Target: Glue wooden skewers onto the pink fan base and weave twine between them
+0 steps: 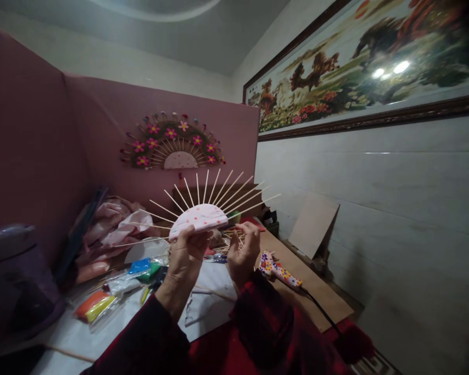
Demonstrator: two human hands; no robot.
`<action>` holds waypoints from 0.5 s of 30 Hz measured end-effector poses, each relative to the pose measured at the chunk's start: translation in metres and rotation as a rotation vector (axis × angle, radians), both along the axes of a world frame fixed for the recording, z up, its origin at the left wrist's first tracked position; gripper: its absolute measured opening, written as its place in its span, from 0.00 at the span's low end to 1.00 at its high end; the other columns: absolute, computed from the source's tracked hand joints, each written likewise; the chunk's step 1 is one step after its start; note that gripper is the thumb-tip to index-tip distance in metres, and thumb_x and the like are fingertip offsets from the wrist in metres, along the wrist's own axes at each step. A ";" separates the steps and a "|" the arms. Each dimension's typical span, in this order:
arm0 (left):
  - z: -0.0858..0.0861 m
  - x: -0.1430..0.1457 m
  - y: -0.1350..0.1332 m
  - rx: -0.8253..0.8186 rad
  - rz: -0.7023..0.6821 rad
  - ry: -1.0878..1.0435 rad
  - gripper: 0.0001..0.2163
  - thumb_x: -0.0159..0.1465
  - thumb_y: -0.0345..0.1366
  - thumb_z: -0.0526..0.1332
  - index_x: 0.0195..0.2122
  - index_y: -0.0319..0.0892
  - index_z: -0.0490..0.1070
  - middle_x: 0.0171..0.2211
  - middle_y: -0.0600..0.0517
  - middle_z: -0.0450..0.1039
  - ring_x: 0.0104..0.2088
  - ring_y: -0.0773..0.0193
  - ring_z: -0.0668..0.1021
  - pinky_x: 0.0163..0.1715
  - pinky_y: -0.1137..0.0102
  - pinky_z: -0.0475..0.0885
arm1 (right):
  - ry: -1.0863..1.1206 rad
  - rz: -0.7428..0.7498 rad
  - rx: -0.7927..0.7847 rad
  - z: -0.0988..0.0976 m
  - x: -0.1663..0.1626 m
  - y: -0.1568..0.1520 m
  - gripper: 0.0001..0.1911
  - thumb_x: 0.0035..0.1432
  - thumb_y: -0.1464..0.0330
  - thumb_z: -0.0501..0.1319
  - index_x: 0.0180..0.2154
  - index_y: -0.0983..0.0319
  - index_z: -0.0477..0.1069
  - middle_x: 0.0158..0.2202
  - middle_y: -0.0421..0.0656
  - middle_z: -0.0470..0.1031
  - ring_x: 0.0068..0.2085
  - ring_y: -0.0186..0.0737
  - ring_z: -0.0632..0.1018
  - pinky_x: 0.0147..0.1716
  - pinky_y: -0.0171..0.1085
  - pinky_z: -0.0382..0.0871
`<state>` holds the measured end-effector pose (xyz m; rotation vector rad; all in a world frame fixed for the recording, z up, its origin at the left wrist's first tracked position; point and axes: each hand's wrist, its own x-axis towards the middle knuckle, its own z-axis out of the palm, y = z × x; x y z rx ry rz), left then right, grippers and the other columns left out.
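My left hand (185, 255) grips the lower edge of a pink half-disc fan base (199, 217) with white dots, held up in front of me. Several thin wooden sticks (234, 190) radiate from its curved top. My right hand (244, 250) is closed beside the base's right end, fingers pinched on a thin stick there. Both sleeves are dark red plaid.
A finished fan with pink flowers (172, 143) hangs on the pink partition. Clay packets (97, 304) in orange, yellow, blue and green lie on the white table sheet. A patterned glue gun (279, 271) with a black cord rests on brown cardboard at right. Crumpled pink cloth (117, 224) lies behind.
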<state>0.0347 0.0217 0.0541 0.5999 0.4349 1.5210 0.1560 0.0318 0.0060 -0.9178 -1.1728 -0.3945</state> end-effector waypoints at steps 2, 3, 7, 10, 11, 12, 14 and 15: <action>-0.001 -0.012 0.005 0.019 -0.048 -0.003 0.06 0.56 0.31 0.60 0.34 0.38 0.74 0.29 0.49 0.80 0.31 0.64 0.80 0.36 0.71 0.74 | 0.145 0.246 -0.127 -0.001 -0.010 -0.005 0.09 0.62 0.68 0.53 0.41 0.62 0.70 0.35 0.46 0.72 0.38 0.42 0.73 0.40 0.41 0.66; -0.002 -0.017 0.006 0.014 -0.071 0.006 0.06 0.56 0.31 0.60 0.34 0.39 0.74 0.30 0.49 0.80 0.31 0.63 0.80 0.35 0.71 0.74 | 0.202 0.389 -0.201 -0.002 -0.014 -0.007 0.10 0.63 0.65 0.53 0.40 0.62 0.70 0.34 0.45 0.73 0.36 0.41 0.73 0.39 0.39 0.66; -0.014 -0.024 0.008 0.018 -0.146 0.060 0.08 0.55 0.31 0.61 0.36 0.39 0.75 0.32 0.49 0.80 0.34 0.62 0.80 0.34 0.70 0.73 | 0.348 0.902 -0.284 -0.002 -0.025 -0.010 0.18 0.58 0.56 0.59 0.44 0.61 0.70 0.36 0.44 0.74 0.33 0.37 0.73 0.36 0.36 0.67; -0.022 -0.019 0.006 0.064 -0.182 0.091 0.08 0.56 0.32 0.61 0.37 0.38 0.75 0.33 0.48 0.80 0.34 0.63 0.79 0.35 0.70 0.73 | 0.461 1.088 -0.268 0.001 -0.028 -0.009 0.21 0.51 0.53 0.65 0.39 0.62 0.70 0.28 0.39 0.72 0.25 0.32 0.68 0.26 0.33 0.64; -0.024 -0.017 0.005 0.074 -0.193 0.099 0.09 0.57 0.33 0.61 0.37 0.37 0.76 0.33 0.48 0.80 0.35 0.63 0.79 0.35 0.70 0.73 | 0.515 1.109 -0.273 0.003 -0.029 -0.009 0.20 0.49 0.53 0.66 0.36 0.62 0.70 0.26 0.38 0.71 0.23 0.30 0.67 0.23 0.32 0.62; -0.026 -0.015 0.004 0.077 -0.203 0.106 0.09 0.57 0.33 0.61 0.37 0.37 0.76 0.34 0.47 0.80 0.36 0.62 0.79 0.36 0.70 0.72 | 0.571 1.114 -0.279 0.004 -0.029 -0.008 0.20 0.48 0.53 0.67 0.34 0.62 0.70 0.24 0.37 0.70 0.21 0.29 0.65 0.22 0.31 0.61; -0.029 -0.013 0.003 0.070 -0.222 0.115 0.09 0.56 0.34 0.62 0.36 0.37 0.76 0.35 0.47 0.80 0.37 0.61 0.79 0.37 0.69 0.72 | 0.661 1.101 -0.300 0.005 -0.030 -0.005 0.19 0.46 0.54 0.68 0.30 0.63 0.70 0.21 0.36 0.69 0.19 0.28 0.64 0.20 0.31 0.59; -0.030 -0.013 0.003 0.066 -0.226 0.116 0.08 0.56 0.34 0.63 0.35 0.37 0.76 0.35 0.47 0.80 0.38 0.61 0.79 0.38 0.69 0.72 | 0.692 1.088 -0.311 0.005 -0.030 -0.005 0.18 0.46 0.55 0.69 0.28 0.63 0.70 0.19 0.35 0.69 0.18 0.28 0.64 0.19 0.31 0.58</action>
